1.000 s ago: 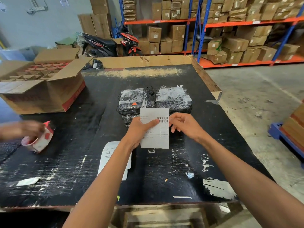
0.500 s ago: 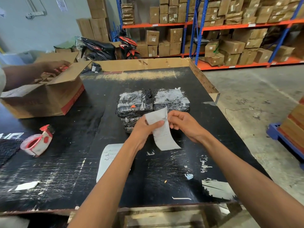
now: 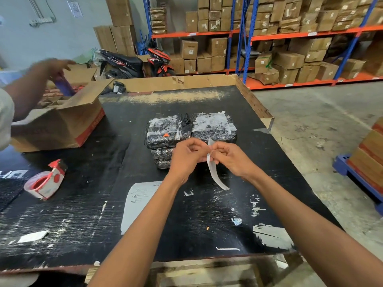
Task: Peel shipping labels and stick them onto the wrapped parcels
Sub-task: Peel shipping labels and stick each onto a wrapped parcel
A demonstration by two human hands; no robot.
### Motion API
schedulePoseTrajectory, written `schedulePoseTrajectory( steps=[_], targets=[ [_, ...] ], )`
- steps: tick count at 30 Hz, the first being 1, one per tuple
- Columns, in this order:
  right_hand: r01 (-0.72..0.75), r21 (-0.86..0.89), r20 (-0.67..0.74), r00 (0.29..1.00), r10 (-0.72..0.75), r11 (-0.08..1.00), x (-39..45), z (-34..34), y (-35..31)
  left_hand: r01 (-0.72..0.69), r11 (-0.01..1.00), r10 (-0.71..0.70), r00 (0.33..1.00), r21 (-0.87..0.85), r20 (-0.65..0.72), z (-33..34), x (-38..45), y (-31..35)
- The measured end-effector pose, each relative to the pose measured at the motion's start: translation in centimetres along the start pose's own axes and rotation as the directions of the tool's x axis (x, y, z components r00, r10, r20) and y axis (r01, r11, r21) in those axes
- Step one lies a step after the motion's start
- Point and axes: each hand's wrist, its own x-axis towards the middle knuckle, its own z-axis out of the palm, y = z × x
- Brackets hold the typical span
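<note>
Head view, nearest first: both forearms reach out over the scuffed black bench. A sheet of labels lies flat on it beside the left forearm. Further out the two hands meet above the bench. The left hand and the right hand both have curled fingers pinching the top of a white shipping label, which is turned edge-on and hangs down between them. Just behind the hands sit the wrapped parcels, black bundles in clear film, stacked and side by side. A red tape dispenser rests to the left. Beyond it another person's hand reaches over an open cardboard box.
</note>
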Motion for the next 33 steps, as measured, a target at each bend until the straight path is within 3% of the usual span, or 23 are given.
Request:
schedulePoseTrajectory(
  steps=[11, 19, 26, 33],
  targets=[
    [-0.003, -0.073, -0.066, 0.998, -0.002, 0.997, -0.6, -0.3, -0.3, 0.060, 0.992, -0.057, 0.998, -0.115, 0.029, 0.4, -0.4, 0.4],
    [-0.088, -0.063, -0.207, 0.976, 0.073, 0.994, -0.7, 0.0, 0.1, 0.057, 0.984, -0.088, 0.980, -0.170, -0.176, 0.4, -0.2, -0.4],
    [0.006, 0.017, -0.265, 0.964, -0.002, 1.000, -0.4, 0.7, -0.5, -0.035, 0.998, 0.029, 0.990, -0.047, -0.137, 0.7, -0.6, -0.9],
    [-0.010, 0.047, -0.324, 0.946, 0.024, 0.999, -0.1, 0.7, -0.6, -0.059, 0.998, 0.055, 0.994, -0.034, -0.096, 0.8, -0.6, -1.3]
  ],
)
